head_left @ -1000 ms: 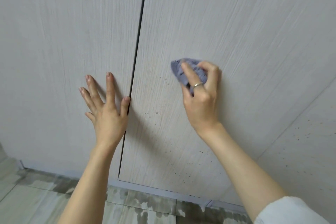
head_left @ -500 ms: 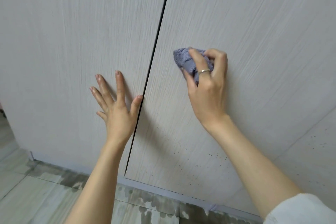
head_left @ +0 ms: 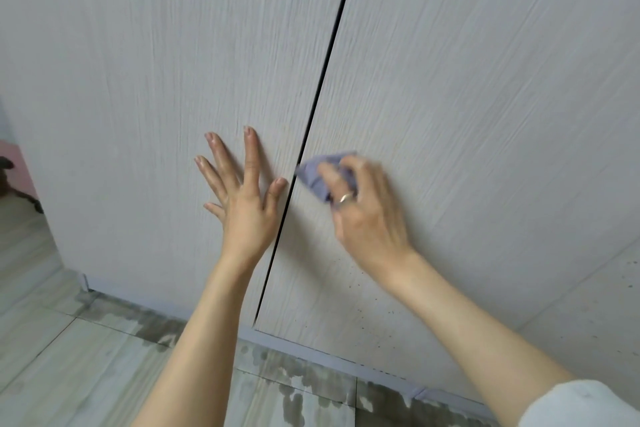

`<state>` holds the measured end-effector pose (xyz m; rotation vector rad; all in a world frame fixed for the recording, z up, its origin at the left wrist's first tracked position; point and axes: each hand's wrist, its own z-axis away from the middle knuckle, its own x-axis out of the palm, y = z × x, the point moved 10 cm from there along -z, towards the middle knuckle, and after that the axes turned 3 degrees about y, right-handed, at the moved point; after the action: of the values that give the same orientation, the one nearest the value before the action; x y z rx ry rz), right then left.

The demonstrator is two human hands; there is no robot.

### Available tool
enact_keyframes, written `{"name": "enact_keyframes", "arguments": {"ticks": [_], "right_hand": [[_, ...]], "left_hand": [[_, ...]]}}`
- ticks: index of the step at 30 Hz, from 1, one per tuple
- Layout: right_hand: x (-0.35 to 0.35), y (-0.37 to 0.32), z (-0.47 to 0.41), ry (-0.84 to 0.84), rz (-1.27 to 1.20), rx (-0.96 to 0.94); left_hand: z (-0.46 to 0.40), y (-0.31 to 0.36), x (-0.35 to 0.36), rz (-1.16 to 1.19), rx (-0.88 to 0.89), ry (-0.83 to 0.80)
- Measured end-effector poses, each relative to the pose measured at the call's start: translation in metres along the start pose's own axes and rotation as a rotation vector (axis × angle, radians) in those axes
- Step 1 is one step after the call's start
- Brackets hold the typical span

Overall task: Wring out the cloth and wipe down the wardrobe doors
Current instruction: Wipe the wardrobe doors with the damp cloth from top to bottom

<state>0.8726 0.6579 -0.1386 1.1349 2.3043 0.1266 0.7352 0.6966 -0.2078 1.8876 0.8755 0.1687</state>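
Nearest the camera, the tiled floor (head_left: 86, 357) runs along the foot of the wardrobe, with darker wet-looking patches close to the plinth (head_left: 311, 355). A white sleeve (head_left: 581, 406) shows at the near right corner, and both bare forearms reach up from there toward the doors.

The left hand (head_left: 242, 198) lies flat on the left door (head_left: 138, 80), fingers spread wide and straight, thumb just beside the dark gap (head_left: 322, 80) between the two doors. It holds nothing; pressing there most likely steadies the person and keeps that door from rocking while the other one is rubbed.

The right hand (head_left: 367, 204) is curled round the cloth (head_left: 317, 173), a small bluish wad bunched in the fingers, and presses it against the right door (head_left: 485, 97) right at its left edge, touching or nearly touching the gap. A ring (head_left: 346, 198) sits on one finger. Bunching the cloth gives a firm pad, which suits scrubbing rather than a light sweep. The hand is blurred, so exactly which fingers pin the cloth is hard to say.

Below the cloth, toward the near edge of the right door, small dark specks (head_left: 349, 284) dot the surface, so that lower part seems not yet cleaned. The wringing looks done, since the cloth is at work on the door, and wiping is the step in hand.

At the far left, beyond the wardrobe's side, a pink object (head_left: 14, 163) stands on the floor.
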Motion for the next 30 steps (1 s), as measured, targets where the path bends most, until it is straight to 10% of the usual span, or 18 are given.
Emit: {"name": "enact_keyframes", "arguments": {"ticks": [5,15,25,30], "right_hand": [[-0.001,0.01,0.004,0.158,-0.056,0.209],[0.093,-0.068,0.156,-0.375,0.083,-0.15],[0.014,0.006,0.087,0.037,0.013,0.251],[0.068,-0.043,0.17,-0.316,0.011,-0.082]], "left_hand": [[0.003,0.001,-0.006,0.012,0.016,0.033],[0.01,-0.009,-0.003,-0.017,0.046,-0.008],[0.018,-0.016,0.006,0.012,-0.006,0.022],[0.021,-0.02,0.007,0.016,-0.018,0.025]]}}
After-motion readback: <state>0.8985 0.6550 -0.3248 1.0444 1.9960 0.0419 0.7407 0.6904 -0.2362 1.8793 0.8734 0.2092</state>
